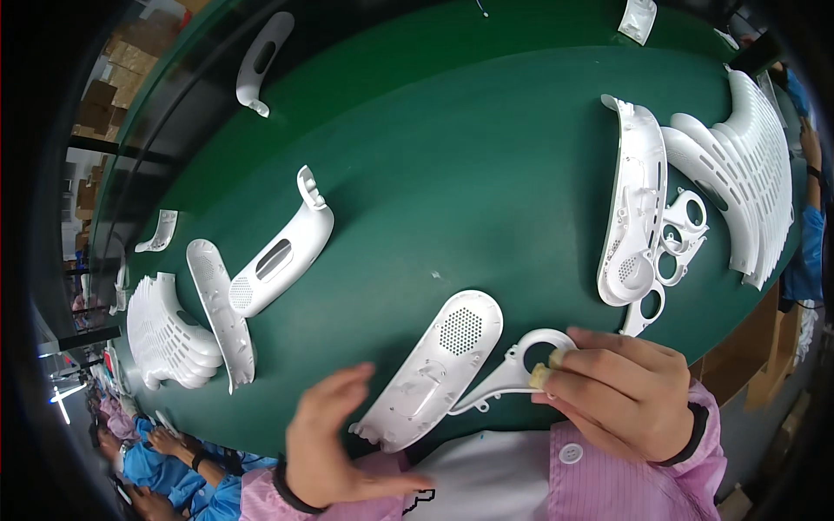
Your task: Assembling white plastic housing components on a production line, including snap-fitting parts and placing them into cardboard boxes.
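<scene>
At the near edge of the green-topped desk (434,208), right in front of the body, lie the two parts in play. The white moulded plastic bracket with a round ring and a tapering arm (511,375) is in the right hand (556,369): fingers curled and closed in a pinch at the ring's right side, pale yellow covers (539,376) on two fingertips. Ring toward the right hand, arm pointing lower-left to the shell's edge; contact there, cannot tell.

The long white plastic shell with a rounded end and a perforated grille (426,369) lies between the hands, inner side up, tilted, grille end away from the body. The left hand (339,434) is wide open, thumb spread from the fingers, blurred, nothing in it; it's just beside the shell's lower end, touch unclear.

Handling, judged by look: bracket light, stiff, thin arm probably the fragile bit, so best taken by the ring rim. Shell likely light and rigid, glossy so maybe slippery; grip by both long side edges, clear of the small inner posts.
</scene>
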### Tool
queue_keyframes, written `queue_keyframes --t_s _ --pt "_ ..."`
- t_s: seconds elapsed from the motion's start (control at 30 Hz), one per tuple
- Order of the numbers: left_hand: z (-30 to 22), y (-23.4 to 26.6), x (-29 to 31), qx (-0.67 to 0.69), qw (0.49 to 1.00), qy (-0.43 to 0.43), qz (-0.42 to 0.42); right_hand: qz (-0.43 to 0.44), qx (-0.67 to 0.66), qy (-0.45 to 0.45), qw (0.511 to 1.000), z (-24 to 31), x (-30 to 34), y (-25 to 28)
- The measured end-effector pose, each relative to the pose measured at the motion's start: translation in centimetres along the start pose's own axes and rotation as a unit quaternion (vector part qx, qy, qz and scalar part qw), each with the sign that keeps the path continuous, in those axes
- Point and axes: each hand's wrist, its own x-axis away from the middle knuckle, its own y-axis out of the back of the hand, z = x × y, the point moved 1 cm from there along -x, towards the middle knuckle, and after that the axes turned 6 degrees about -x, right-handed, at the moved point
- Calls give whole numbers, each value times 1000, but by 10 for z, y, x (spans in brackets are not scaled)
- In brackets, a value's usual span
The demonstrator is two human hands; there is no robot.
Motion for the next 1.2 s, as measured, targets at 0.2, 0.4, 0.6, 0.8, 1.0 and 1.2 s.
queue_keyframes --t_s 0.2,0.4,0.6,0.8,1.0,1.2 --pt "-5 -25 -20 -109 992 -24 60 -18 29 15 999 10 -17 -25" --pt "-12 -25 -18 -48 995 17 81 7 34 20 999 3 -26 -46" --pt "-6 -28 -23 -100 993 -23 60 41 30 -32 998 10 -37 -51" --pt "-4 -27 -18 -70 995 8 75 115 -86 -100 985 6 -50 -43" --pt "-11 -33 -22 -95 994 22 40 156 -110 -125 974 10 -46 -41" --pt "-11 -26 -22 -101 993 44 30 92 36 -14 995 4 -34 -41"
